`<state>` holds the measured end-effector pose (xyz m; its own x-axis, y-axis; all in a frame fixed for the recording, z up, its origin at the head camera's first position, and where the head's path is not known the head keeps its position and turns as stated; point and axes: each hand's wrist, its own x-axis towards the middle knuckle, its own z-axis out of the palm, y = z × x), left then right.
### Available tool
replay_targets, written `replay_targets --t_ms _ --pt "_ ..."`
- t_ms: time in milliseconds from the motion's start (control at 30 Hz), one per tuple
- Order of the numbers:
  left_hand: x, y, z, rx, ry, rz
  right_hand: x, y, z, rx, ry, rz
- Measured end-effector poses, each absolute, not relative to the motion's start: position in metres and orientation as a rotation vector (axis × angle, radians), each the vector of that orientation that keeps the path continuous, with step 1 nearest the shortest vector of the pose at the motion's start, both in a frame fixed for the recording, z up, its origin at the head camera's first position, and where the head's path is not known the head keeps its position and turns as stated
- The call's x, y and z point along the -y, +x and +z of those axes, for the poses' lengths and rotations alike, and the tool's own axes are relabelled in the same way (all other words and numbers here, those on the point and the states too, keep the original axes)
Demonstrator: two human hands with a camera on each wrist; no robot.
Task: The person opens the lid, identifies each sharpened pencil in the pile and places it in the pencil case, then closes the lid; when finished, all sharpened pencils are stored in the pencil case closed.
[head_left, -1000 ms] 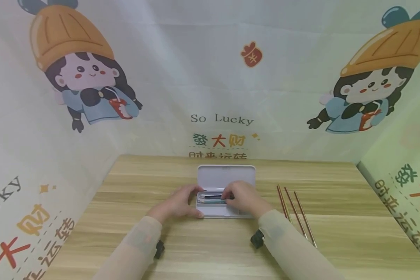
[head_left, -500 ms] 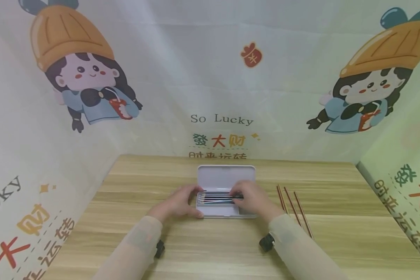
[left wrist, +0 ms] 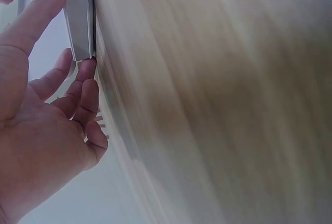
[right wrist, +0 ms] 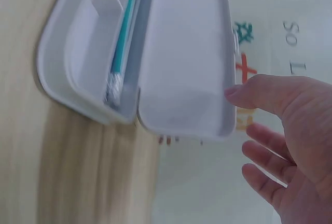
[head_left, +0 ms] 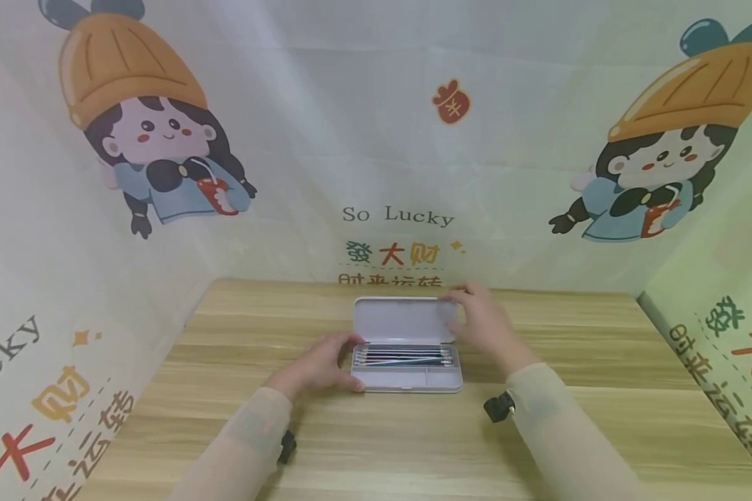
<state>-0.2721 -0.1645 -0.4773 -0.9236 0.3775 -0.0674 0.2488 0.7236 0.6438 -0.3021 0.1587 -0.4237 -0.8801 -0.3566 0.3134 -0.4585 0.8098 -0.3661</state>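
Observation:
A white pencil case (head_left: 388,387) lies unfolded on the table, its lid (head_left: 397,320) raised at the back. Several pencils (head_left: 401,355) fill its rear compartment, one teal pencil (right wrist: 123,42) lying slightly aslant over the others. My left hand (head_left: 316,362) grips the case's left end, thumb at the front and fingers at the back. My right hand (head_left: 485,323) is at the lid's upper right corner. In the right wrist view its thumb touches the lid's rim, while the other visible fingers stand loosely bent, apart from the lid.
The wooden table (head_left: 376,445) runs back to a printed cloth (head_left: 514,209) hanging behind and at both sides. Small black wrist cameras (head_left: 498,407) sit under the sleeves. The case's front holds two bare compartments.
My right hand has left the pencils and risen right and back to the lid. The red-brown sticks at right are no longer visible; my right forearm covers their place. My left hand stays put.

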Motion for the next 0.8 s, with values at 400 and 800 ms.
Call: replay_targets --t_ms 400,800 --pt "0.165 -0.27 -0.482 -2.749 0.506 0.973 -0.165 -0.3 -0.428 2.923 0.589 0.688" --pt "0.163 -0.27 -0.484 -2.776 0.41 1.131 -0.169 -0.28 -0.423 2.821 0.604 0.787"
